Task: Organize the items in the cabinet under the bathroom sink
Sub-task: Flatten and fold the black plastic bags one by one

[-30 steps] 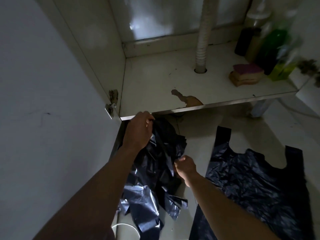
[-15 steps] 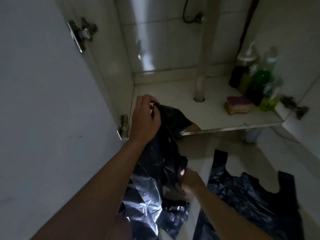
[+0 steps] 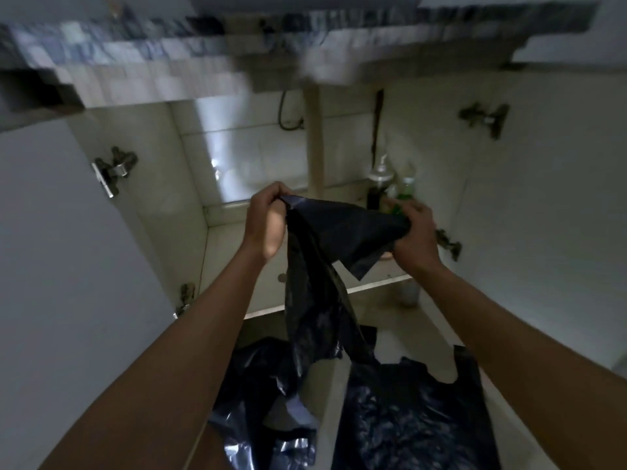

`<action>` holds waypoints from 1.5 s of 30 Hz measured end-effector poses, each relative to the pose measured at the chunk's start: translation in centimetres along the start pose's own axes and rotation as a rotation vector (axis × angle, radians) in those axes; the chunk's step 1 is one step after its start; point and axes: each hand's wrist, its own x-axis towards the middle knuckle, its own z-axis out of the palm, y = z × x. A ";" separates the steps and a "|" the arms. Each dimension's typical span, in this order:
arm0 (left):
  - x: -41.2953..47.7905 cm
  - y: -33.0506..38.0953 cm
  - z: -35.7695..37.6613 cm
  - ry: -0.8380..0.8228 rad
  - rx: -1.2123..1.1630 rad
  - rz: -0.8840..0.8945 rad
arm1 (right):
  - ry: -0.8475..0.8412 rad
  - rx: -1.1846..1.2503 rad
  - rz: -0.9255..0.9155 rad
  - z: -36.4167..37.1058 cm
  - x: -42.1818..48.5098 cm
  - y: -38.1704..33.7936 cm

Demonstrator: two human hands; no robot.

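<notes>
- Since half a second ago the view has tipped upward and both hands have risen: the right hand, then low at the bag's middle, now grips near its top edge, and the held black bag is spread between the hands in front of the cabinet opening instead of hanging in a bunch.
- The cabinet (image 3: 176, 212) fills the middle of the frame, both doors swung wide; the left door (image 3: 61, 266) takes the whole left side, the right door (image 3: 549, 215) the right side. A blurred, blocky band runs across the top of the frame.
- A second black bag (image 3: 417, 418) lies flat on the floor at lower right, handles pointing up-frame.
- A crumpled heap of black plastic (image 3: 258, 395) sits on the floor at lower centre, just left of the flat one.
- The held black bag (image 3: 342, 228) stretches across the centre, its long tail hanging down to the heap.
- The left hand (image 3: 268, 220), centre-left, has fingers closed, pinching the bag's upper left corner.
- The right hand (image 3: 415, 232), centre-right, has fingers curled shut on the bag's right edge.
- A pale drain pipe (image 3: 315, 140) runs upright at the cabinet's back, upper centre.
- Bottles (image 3: 381, 184) stand at the back right of the shelf, one clear with a pump, one green; detail is dim.
- Metal hinges (image 3: 113, 169) show on the door edges.
</notes>
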 end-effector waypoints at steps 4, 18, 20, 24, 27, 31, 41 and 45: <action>0.8 2.0 2.6 -0.030 -0.022 -0.192 | -0.051 -0.071 -0.054 -6.7 1.6 -2.7; -2.8 4.8 16.6 -0.518 0.545 0.166 | -0.020 -0.537 -0.052 -16.3 4.1 -6.9; -3.9 4.8 17.9 -0.534 0.548 0.192 | -0.019 -0.545 -0.015 -16.9 3.8 -6.5; -4.8 4.4 19.6 -0.511 0.513 0.223 | -0.033 -0.532 0.046 -18.2 2.8 -5.6; -4.5 3.8 20.6 -0.443 0.525 0.311 | -0.064 -0.501 0.072 -19.1 2.3 -5.0; -3.4 3.7 20.4 -0.319 0.513 0.318 | -0.102 -0.575 0.073 -20.4 2.4 -4.2; -1.9 2.9 20.0 -0.449 0.685 0.477 | -0.213 -0.485 0.052 -21.3 2.2 -2.8; 0.5 1.8 17.6 -0.533 0.807 0.351 | -0.508 -0.888 0.176 -22.8 2.0 -1.3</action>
